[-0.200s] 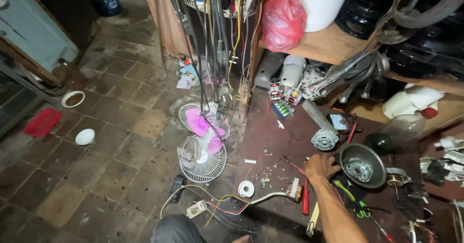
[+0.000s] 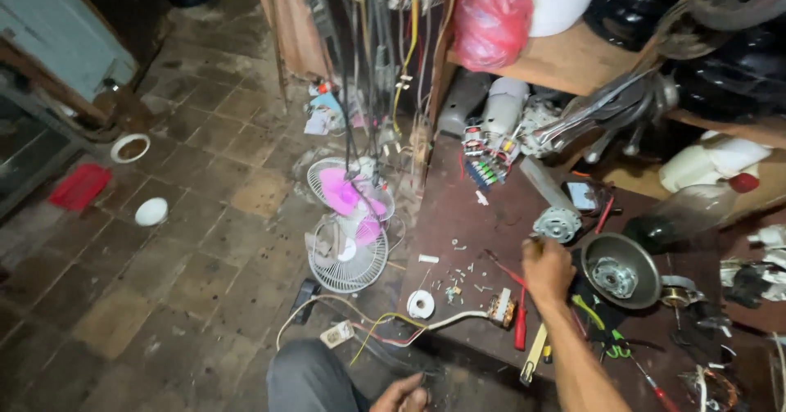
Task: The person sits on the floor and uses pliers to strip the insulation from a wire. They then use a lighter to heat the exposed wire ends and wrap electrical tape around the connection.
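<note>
Small silver fan motor (image 2: 557, 224) — round, ribbed, lying on the brown bench just beyond the right hand (image 2: 547, 269).

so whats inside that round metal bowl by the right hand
A motor part with windings sits inside the bowl, just right of the right hand. The part covers the middle of the bowl's floor, so whatever lies beneath it cannot be seen.

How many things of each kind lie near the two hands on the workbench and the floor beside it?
Fans with white wire guards on the floor: 2
Rolls of white tape: 1
Small motors: 1
Round metal housings: 1
Red-handled screwdrivers: 1
Total: 6
The right hand rests on the bench; the left hand is near the wires.
</note>
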